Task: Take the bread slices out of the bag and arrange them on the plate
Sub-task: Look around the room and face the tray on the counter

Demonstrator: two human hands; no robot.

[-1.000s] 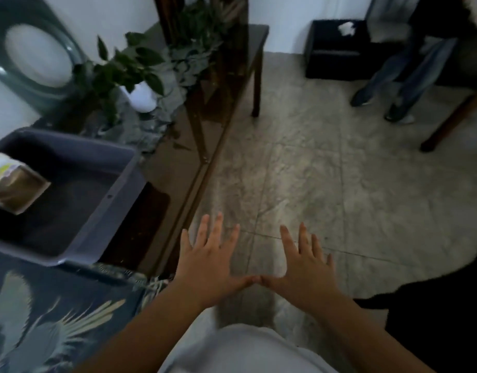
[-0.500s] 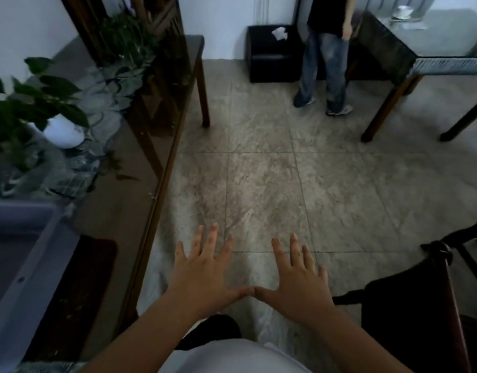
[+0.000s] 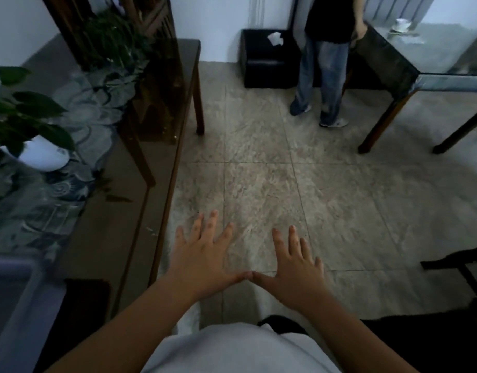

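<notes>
Two empty hands spread flat over a mottled beige stone-tile floor [image 3: 259, 184].

A long dark glossy wooden table [image 3: 156, 146] runs along the left, a grey plastic bin [image 3: 14, 305] at its near end. The left hand [image 3: 202, 262] and right hand [image 3: 294, 267] hover, fingers splayed, thumb tips touching, gripping nothing. Bread, bag and plate are out of view.

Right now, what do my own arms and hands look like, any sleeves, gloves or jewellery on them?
Both forearms are bare as far as the view shows, with no sleeve reaching them. The left hand and right hand wear no gloves, and no rings, watch or bracelet can be seen. The only clothing in view is a white top at the bottom edge.
</notes>
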